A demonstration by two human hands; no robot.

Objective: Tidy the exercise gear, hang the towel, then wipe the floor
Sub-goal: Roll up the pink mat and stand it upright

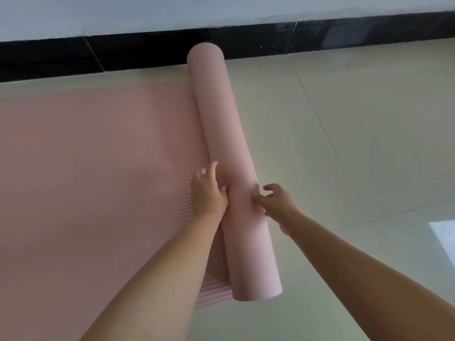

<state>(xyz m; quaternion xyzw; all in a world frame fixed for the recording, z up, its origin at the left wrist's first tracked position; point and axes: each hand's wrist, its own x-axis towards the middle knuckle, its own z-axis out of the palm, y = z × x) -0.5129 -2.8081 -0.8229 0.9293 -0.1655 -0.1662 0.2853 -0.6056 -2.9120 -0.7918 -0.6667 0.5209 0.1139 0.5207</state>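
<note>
A pink ribbed exercise mat [86, 168] lies flat on the floor at the left, and its right end is wound into a long roll [221, 124] that runs from the wall toward me. My left hand [206, 190] presses on the roll's left side where it meets the flat part, fingers spread. My right hand [275, 200] touches the roll's right side with fingertips and thumb, fingers curled. Neither hand wraps around the roll. No towel is in view.
Pale glossy floor tiles [344, 143] stretch to the right of the roll. A black skirting band [73, 55] runs along the base of the white wall at the top. A bright reflection [443, 235] shows on the floor at the right edge.
</note>
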